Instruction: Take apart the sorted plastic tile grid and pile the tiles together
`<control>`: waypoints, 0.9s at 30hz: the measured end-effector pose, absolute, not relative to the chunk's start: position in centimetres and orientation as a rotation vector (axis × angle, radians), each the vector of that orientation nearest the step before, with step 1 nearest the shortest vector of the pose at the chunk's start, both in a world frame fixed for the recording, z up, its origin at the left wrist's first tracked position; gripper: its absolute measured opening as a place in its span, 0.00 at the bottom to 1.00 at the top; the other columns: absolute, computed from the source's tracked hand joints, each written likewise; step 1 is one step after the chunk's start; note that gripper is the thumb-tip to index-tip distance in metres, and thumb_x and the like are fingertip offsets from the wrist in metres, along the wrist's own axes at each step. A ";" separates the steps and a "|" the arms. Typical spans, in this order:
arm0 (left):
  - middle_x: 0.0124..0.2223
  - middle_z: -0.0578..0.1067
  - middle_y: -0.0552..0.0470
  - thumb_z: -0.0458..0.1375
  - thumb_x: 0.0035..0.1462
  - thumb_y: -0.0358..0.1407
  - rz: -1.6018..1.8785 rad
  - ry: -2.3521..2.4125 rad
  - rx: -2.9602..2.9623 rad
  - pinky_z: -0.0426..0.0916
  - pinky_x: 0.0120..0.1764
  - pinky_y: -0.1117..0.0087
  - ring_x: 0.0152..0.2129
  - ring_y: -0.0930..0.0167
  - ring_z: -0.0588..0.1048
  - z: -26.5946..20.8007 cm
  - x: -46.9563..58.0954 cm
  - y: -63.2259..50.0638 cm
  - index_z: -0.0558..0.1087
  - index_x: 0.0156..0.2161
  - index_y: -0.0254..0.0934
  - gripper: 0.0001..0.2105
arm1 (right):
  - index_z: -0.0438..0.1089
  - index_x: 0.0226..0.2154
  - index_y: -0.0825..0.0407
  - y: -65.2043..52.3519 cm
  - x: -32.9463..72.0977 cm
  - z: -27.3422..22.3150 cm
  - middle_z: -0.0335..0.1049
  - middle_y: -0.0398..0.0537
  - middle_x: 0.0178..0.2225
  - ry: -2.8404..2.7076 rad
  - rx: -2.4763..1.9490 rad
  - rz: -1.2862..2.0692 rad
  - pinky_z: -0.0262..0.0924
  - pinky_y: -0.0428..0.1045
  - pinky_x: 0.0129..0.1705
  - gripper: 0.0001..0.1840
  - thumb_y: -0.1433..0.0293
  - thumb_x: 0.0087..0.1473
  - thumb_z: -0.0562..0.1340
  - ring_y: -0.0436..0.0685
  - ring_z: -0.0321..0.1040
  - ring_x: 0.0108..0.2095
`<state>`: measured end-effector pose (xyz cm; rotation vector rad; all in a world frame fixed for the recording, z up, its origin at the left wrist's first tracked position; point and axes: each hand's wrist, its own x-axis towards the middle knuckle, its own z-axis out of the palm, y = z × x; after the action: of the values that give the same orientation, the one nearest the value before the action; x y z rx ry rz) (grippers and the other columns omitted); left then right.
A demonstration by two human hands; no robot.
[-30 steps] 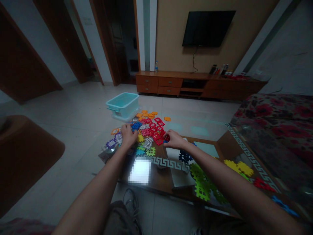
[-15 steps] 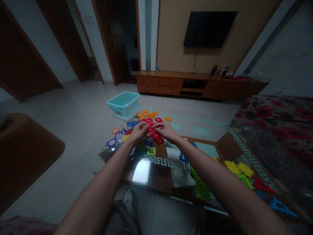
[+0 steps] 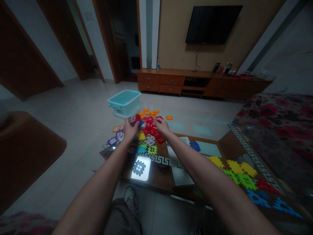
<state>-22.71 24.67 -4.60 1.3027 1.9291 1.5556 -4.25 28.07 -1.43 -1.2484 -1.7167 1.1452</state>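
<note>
The room is dim, so the glass table (image 3: 158, 178) is hard to see. At 12 o'clock, your left hand (image 3: 129, 130) and right hand (image 3: 162, 126) rest on the red pieces (image 3: 150, 128); I cannot tell their grip or which way the pieces point.

Dim room — tabletop glare, warped edges

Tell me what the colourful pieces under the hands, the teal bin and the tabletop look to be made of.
Colourful pieces: probably moulded plastic, given flat notched shapes in saturated colours.
Teal bin: likely plastic, smooth, slightly translucent, with a rolled rim.
Tabletop: glossy dark wood, probably under glass, since it mirrors a bright light patch.
</note>
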 end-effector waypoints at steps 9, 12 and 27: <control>0.50 0.75 0.43 0.59 0.51 0.33 1.493 2.043 1.513 0.68 0.52 0.60 0.48 0.62 0.74 -5.3 -22.9 24.9 0.69 0.51 0.36 0.20 | 0.74 0.42 0.52 15.7 -5.1 -3.3 0.68 0.53 0.42 -2.648 -0.723 0.864 0.62 0.53 0.43 0.22 0.60 0.45 0.71 0.61 0.65 0.40; 0.49 0.75 0.43 0.58 0.51 0.33 1.483 2.053 1.557 0.67 0.52 0.59 0.46 0.62 0.74 -5.0 -22.6 24.8 0.71 0.48 0.35 0.18 | 0.73 0.43 0.53 13.5 -5.3 -3.8 0.65 0.55 0.44 -2.803 -0.653 0.645 0.62 0.54 0.44 0.19 0.63 0.49 0.68 0.61 0.64 0.42; 0.46 0.73 0.45 0.52 0.56 0.30 1.361 1.809 2.037 0.64 0.55 0.58 0.49 0.63 0.71 0.4 -16.3 21.8 0.70 0.46 0.36 0.13 | 0.70 0.50 0.51 20.9 13.0 3.4 0.71 0.56 0.49 -2.299 -1.260 0.484 0.62 0.58 0.54 0.17 0.62 0.61 0.59 0.61 0.68 0.50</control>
<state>-16.27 21.78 0.43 2.0374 1.8091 1.3614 12.99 20.87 3.43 -1.2604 -2.2994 0.4836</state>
